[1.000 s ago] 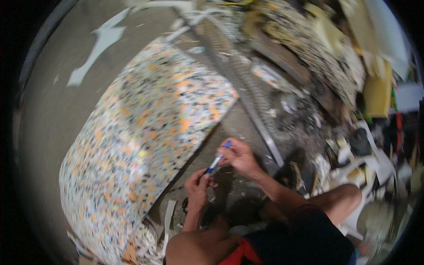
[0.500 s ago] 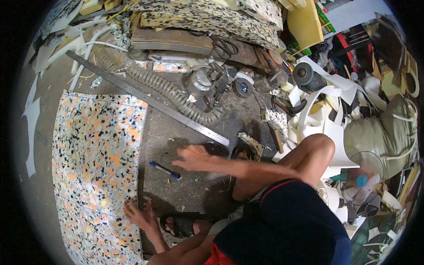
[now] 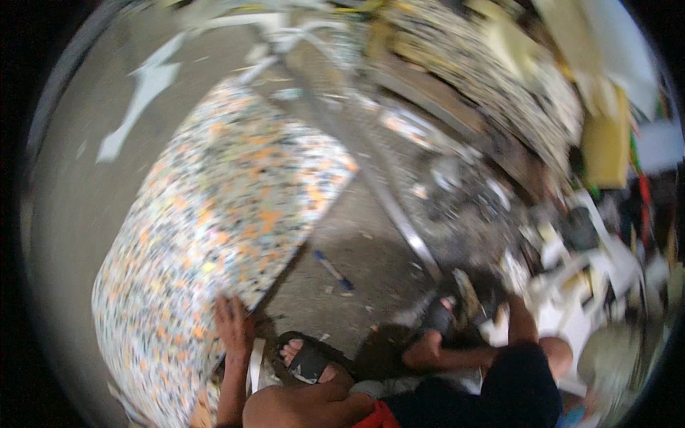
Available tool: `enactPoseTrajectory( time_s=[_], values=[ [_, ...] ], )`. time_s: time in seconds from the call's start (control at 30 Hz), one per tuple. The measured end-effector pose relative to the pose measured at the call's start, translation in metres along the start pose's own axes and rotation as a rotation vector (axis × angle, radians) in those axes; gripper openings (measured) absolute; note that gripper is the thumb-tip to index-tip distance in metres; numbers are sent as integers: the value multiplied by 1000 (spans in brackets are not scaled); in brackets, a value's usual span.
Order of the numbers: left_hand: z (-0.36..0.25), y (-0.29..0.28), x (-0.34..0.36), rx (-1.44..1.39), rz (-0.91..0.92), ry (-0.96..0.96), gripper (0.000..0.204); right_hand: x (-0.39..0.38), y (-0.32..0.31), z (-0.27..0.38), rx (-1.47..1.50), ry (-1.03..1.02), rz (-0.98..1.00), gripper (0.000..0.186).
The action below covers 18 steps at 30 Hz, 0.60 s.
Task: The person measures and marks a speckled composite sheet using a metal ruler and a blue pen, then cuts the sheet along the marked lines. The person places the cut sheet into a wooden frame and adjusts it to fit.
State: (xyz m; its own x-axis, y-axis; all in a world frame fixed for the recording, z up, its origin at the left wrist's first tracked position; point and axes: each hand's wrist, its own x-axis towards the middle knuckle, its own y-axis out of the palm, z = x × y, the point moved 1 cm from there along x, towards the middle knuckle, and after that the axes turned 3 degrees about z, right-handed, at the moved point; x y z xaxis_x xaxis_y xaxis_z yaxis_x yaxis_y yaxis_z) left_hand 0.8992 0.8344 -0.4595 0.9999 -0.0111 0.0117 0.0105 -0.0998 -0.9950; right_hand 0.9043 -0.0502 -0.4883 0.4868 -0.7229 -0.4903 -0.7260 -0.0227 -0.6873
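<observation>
My left hand (image 3: 232, 321) lies open on the lower right edge of a large foam sheet (image 3: 207, 214) flecked white, orange and black. A blue pen (image 3: 334, 270) lies on the concrete floor, and beyond it a long steel ruler (image 3: 410, 235) runs diagonally beside the sheet's far corner. My right hand (image 3: 510, 307) is blurred near white offcuts (image 3: 592, 314) at the right; its fingers cannot be made out. My sandalled feet (image 3: 307, 360) are between the sheet and those offcuts.
Stacked foam slabs (image 3: 485, 64) on a wooden board (image 3: 435, 96) stand at the back, with yellow foam (image 3: 605, 150) to their right. Metal tools (image 3: 464, 185) lie beyond the ruler. White scraps (image 3: 146, 93) lie on the floor at the upper left.
The pen was between both hands a second ago and now lies on the floor. My left hand has moved onto the sheet's edge; my right hand has moved rightward. The view has swung and blurred.
</observation>
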Motion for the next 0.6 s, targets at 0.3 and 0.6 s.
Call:
enactPoseTrajectory(
  time_s=[0.3, 0.6],
  values=[
    [-10, -68, -17, -104, -53, -3, 59, 5, 88, -92, 210, 209, -17, 37],
    [-8, -34, -51, 220, -85, 188, 46, -128, -51, -48, 272, 326, -807, 62]
  ],
)
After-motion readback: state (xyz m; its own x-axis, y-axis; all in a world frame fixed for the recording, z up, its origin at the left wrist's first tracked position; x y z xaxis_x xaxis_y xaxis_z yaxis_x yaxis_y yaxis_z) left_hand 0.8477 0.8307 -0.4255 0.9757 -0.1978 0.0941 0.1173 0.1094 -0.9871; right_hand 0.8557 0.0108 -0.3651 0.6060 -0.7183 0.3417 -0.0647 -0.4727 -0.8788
